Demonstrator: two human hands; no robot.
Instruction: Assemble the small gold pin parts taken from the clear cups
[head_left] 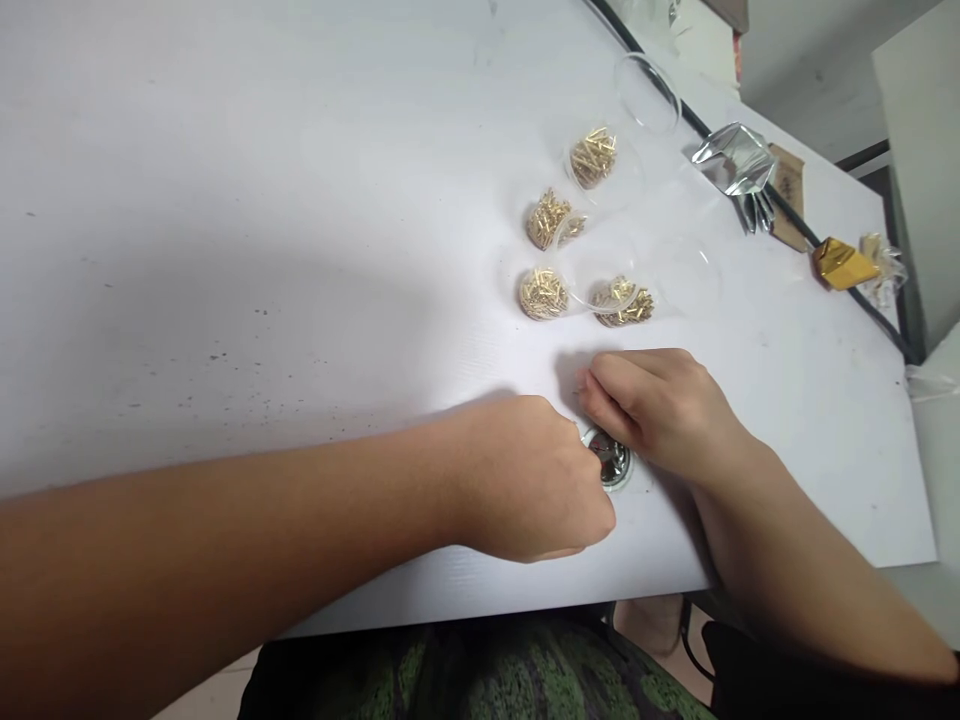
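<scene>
White tabletop (225,200) fills most of your view, its bare surface flecked with dark specks toward the left. Your left arm reaches in from that side, and your left hand (525,480) sits low on the table with its fingers curled together. Their tips are hidden, so you cannot tell whether they are clamped on anything. Just beyond, four clear plastic cups (544,293) hold loose gold pins (592,157) in a rough cluster, and an empty clear lid (646,93) lies farther off.

Between your hands, a small round metal disc (611,460) lies flat, its shiny face ringed by a pale rim, with your left hand touching its near side. Your right hand (652,410) hangs just above it, with its fingers (607,385) together and nothing visible between them. The disc looks stiff and light, but its shine suggests it may be slippery; its rim seems the best place to take hold.

Farther right, a crumpled silver foil bag (731,160) and a gold foil packet (844,263) lie beside a black cable (806,235) along the table's far edge.
</scene>
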